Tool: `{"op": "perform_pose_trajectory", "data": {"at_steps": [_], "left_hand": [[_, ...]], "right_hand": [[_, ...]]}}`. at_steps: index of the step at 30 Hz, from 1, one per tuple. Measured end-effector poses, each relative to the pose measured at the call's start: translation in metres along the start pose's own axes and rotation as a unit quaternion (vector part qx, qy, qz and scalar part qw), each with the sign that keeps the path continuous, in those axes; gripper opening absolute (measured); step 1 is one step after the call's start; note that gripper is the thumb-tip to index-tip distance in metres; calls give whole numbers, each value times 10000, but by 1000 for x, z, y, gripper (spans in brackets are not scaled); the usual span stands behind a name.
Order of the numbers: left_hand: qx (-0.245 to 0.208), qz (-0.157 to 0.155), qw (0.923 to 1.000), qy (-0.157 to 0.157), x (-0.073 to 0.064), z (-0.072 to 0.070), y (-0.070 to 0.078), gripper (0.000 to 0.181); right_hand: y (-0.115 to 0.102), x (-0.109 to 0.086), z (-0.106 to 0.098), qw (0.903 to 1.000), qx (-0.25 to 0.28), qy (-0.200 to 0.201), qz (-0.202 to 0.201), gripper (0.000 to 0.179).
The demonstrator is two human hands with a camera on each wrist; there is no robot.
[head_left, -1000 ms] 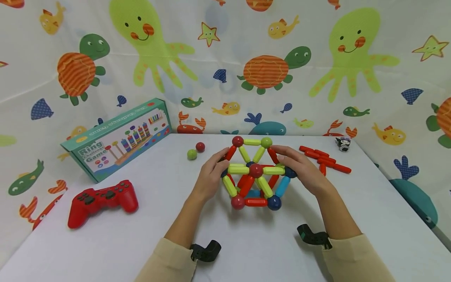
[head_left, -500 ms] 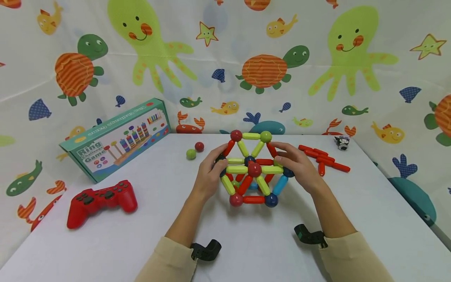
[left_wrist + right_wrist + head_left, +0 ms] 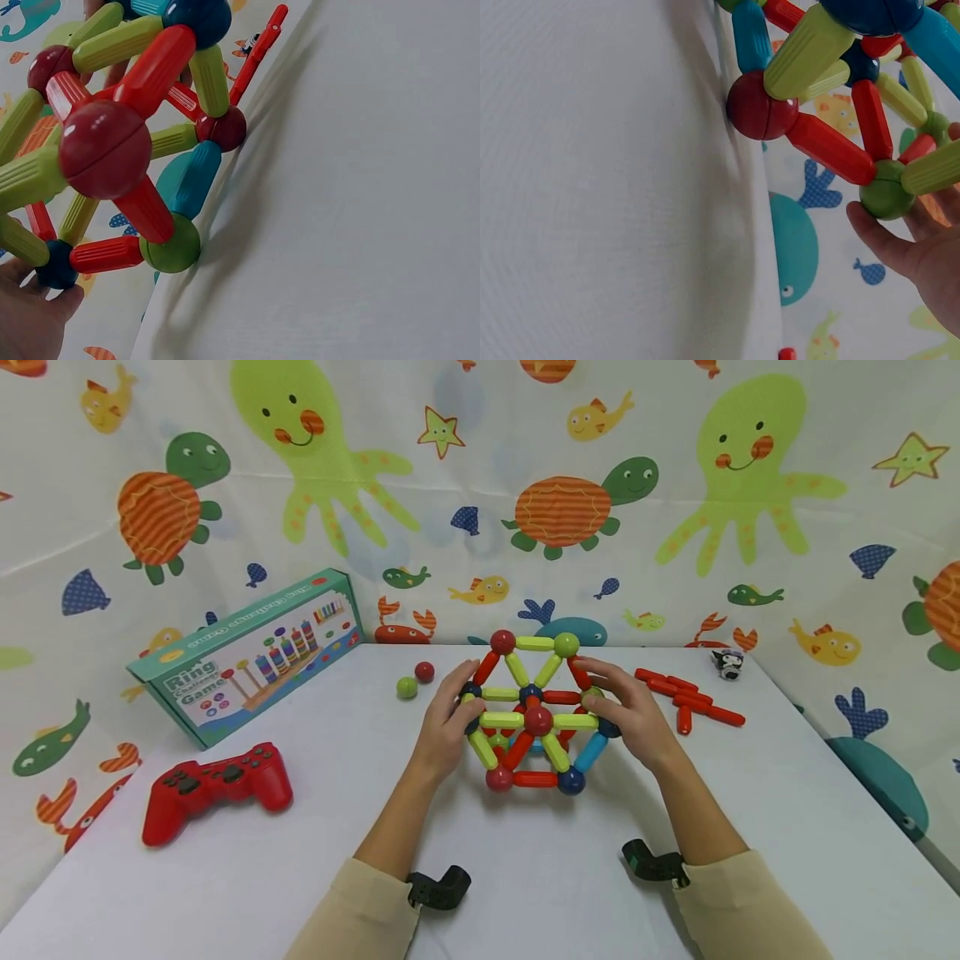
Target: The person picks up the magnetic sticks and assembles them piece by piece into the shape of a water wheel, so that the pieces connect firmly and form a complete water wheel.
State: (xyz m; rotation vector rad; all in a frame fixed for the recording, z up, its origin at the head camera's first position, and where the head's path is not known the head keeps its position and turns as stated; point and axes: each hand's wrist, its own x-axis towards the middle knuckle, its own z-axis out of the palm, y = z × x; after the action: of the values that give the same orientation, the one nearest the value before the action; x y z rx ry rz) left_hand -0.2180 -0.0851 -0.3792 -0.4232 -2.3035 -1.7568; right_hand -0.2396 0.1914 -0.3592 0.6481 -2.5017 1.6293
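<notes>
Between my two hands is a magnetic ball-and-stick structure (image 3: 537, 721), a cage of red, lime and blue rods joined by red, green and dark blue balls. My left hand (image 3: 441, 731) grips its left side at the dark blue balls; in the left wrist view the thumb meets a blue ball (image 3: 57, 264). On the opposite side my right hand (image 3: 639, 718) holds it near a blue ball and a green ball. The right wrist view has fingertips at that green ball (image 3: 886, 189). A shadow lies on the table below the structure.
Loose red rods (image 3: 692, 697) lie at the right, with a small black-and-white figure (image 3: 728, 664) behind. A green ball (image 3: 407, 688) and a red ball (image 3: 424, 672) sit back left. Left stand a game box (image 3: 255, 660) and red game controller (image 3: 219, 789). A patterned cloth (image 3: 480, 543) hangs behind.
The structure has risen a little and shifted slightly left, tilting so more of its far side shows. Both hands moved with it, keeping their hold.
</notes>
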Motion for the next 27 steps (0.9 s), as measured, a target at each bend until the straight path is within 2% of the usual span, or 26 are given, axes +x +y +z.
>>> {"op": "perform_pose_trajectory", "data": {"at_steps": [7, 14, 20, 27], "left_hand": [[37, -272, 9996, 94, 1, 0, -2, 66], [-173, -178, 9997, -75, 0, 1, -5, 65], [-251, -358, 9990, -120, -1, 0, -4, 63], [-352, -483, 9981, -174, 0, -2, -3, 61]], "right_hand": [[0, 1, 2, 10000, -10, 62, -63, 53], [-1, 0, 2, 9999, -73, -3, -75, 60], [-4, -1, 0, 9995, -147, -219, 193, 71], [-9, -1, -2, 9973, -260, -362, 582, 74]]}}
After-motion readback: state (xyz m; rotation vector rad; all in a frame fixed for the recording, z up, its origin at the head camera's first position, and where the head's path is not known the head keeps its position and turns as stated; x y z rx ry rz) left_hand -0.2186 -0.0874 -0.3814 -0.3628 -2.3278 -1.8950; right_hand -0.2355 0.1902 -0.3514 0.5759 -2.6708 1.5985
